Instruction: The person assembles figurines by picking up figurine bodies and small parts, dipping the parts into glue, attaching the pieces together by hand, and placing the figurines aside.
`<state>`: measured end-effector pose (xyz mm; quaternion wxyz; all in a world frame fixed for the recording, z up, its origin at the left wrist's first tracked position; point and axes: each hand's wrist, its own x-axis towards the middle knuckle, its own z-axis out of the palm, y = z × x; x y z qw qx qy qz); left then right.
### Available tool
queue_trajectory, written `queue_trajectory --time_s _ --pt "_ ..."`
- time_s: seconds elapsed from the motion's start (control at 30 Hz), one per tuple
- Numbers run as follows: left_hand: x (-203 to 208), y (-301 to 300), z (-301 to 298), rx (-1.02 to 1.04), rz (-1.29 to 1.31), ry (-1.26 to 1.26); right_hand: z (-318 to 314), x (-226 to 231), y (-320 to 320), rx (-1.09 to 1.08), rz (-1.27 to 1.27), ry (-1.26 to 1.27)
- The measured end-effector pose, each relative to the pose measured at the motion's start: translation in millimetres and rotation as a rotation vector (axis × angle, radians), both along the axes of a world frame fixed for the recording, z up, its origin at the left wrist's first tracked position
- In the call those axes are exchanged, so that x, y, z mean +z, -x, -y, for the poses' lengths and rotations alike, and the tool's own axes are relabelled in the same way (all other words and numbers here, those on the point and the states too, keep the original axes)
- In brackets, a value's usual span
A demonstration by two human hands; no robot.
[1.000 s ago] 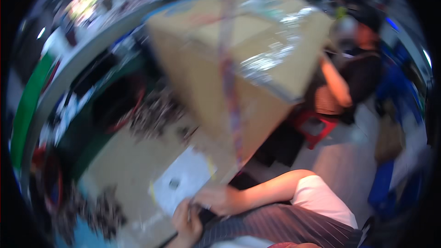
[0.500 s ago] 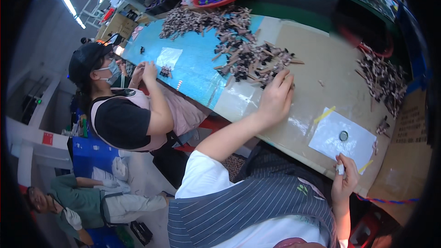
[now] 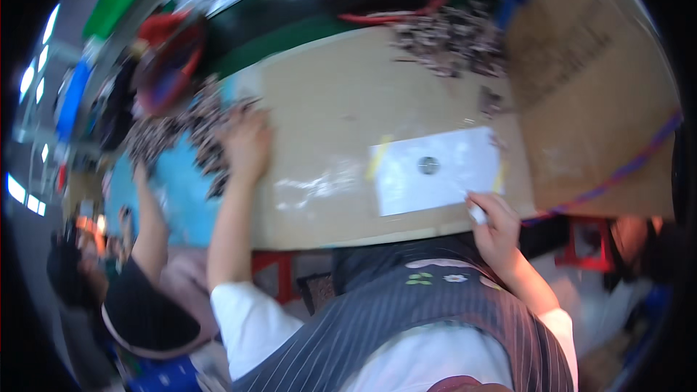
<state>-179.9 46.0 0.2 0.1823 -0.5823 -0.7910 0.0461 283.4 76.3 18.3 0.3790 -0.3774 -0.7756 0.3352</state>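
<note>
My left hand (image 3: 248,141) reaches to the edge of a heap of small pinkish and black pieces (image 3: 207,131) on the table. Motion smears its fingers, so I cannot tell if they hold a piece. Close to my body on the right, my right hand (image 3: 498,229) is closed round a small white object (image 3: 478,214), its kind unclear. Just beyond that hand lies a white sheet (image 3: 399,192), fixed with yellow tape. A small round grey disc (image 3: 428,165) rests on the sheet.
A second heap of similar pieces (image 3: 454,40) lies at the far right, with a few loose ones (image 3: 491,101) nearer. A cardboard wall (image 3: 581,109) bounds the right side. Red basins (image 3: 170,65) stand behind. At left, a co-worker's arm (image 3: 151,221) reaches toward the heap.
The view has swung round to the right and blurred. My left hand still reaches at the heap's edge; my right hand still holds the white object. The co-worker's arm now stretches to the heap.
</note>
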Motion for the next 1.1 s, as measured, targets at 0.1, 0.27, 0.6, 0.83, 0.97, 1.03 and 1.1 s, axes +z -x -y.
queue_trajectory --time_s 0.1,0.27,0.6,0.83,0.97,1.03,1.1 --pt "-7.9 44.1 -2.3 -0.11 -0.067 -0.116 -14.4 -10.7 -10.2 -0.201 0.022 -0.004" --pt "5.8 47.0 -17.1 -0.167 -0.031 -0.248 -46.5 -13.7 -14.1 -0.419 0.208 -0.113" --pt "29.6 -151.9 -133.7 -0.899 0.513 -0.482 -77.9 -39.9 -10.7 -0.513 0.427 -0.131" --pt "38.8 -223.3 -85.0 -1.132 0.604 -0.554 -102.8 -80.5 -57.7 -0.448 0.382 -0.295" --pt "43.1 -226.0 10.8 -0.927 0.7 -0.762 -127.4 -93.5 -61.0 -0.308 0.301 -0.449" --pt "38.3 -230.7 42.3 -0.856 0.77 -0.812 -137.7 -99.8 -55.7 -0.307 0.203 -0.385" --pt "40.5 -233.1 60.4 -0.823 0.852 -0.855 -109.0 -67.3 -32.9 -0.331 0.144 -0.429"
